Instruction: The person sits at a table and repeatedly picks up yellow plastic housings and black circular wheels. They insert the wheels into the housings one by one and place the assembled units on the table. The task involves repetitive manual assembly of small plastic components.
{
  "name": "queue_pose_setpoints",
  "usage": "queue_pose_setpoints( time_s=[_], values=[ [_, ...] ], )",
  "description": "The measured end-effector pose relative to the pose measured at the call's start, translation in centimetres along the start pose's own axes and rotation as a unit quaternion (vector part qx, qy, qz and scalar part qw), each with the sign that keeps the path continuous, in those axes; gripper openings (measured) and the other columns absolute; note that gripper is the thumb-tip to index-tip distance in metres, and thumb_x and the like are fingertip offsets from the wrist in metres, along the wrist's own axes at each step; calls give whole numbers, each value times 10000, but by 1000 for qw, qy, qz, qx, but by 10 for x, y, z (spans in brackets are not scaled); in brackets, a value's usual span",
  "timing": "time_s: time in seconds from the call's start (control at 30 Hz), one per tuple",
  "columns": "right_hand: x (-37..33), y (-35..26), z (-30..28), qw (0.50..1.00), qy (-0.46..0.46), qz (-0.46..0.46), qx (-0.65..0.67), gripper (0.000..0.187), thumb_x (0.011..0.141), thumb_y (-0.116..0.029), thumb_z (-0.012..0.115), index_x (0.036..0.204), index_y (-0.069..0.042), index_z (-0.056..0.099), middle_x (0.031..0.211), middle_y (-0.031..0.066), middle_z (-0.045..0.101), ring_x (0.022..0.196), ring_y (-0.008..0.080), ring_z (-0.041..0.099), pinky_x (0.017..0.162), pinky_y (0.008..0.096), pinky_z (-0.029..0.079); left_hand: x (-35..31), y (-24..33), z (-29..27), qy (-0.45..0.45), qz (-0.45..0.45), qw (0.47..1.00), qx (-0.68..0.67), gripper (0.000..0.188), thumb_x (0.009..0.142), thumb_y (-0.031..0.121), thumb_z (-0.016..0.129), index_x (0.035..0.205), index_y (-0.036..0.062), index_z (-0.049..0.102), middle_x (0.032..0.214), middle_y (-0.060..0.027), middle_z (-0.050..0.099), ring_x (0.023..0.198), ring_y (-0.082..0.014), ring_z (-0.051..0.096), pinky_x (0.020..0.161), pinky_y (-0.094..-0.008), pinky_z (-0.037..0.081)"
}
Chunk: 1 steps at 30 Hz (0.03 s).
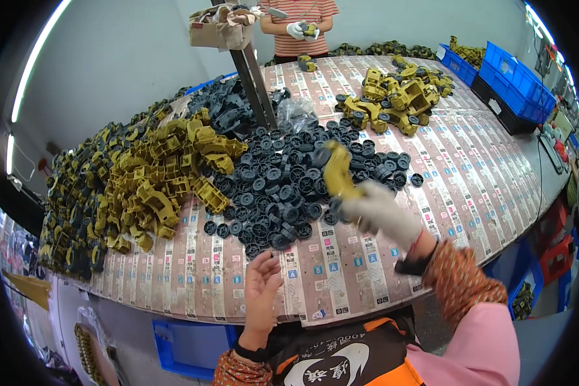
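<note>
In the middle of the table lies a heap of dark grey toy wheels (283,186). My right hand (383,215), in a white glove, grips a yellow toy car body (339,174) above the right side of that heap. The body is blurred by motion, and a dark wheel seems to show at its far end. My left hand (262,286) is bare and sits at the table's near edge, just below the nearest wheels. Its fingers are loosely bent and apart, with nothing visible in them.
Yellow car bodies (151,174) pile up on the left, beside dark grey parts (222,106) behind. Yellow cars with wheels (399,96) lie far right. A metal post (251,83) rises from the table. Blue crates (514,80) stand at right. A co-worker (302,29) faces me.
</note>
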State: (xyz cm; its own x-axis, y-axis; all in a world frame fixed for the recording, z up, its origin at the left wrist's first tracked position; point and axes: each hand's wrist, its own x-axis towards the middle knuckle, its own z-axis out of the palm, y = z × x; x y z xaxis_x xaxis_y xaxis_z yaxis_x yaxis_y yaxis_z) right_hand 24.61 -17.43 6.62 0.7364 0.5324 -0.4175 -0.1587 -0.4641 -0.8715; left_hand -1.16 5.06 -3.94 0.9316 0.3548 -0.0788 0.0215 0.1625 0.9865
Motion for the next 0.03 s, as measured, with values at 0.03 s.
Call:
queue_pose_setpoints(
  time_s=[0.03],
  values=[
    [17,-5,-42,999,-35,-3,-23,698,863,-443,782,1355,-14,535,918,114,701,588,153,681,471,259,532,1,-10,-12,-1,-77,996,-45,859,1024,246,720,1700,245,190,1664,-76,310,1374,-277,518,1133,-421,484]
  ],
)
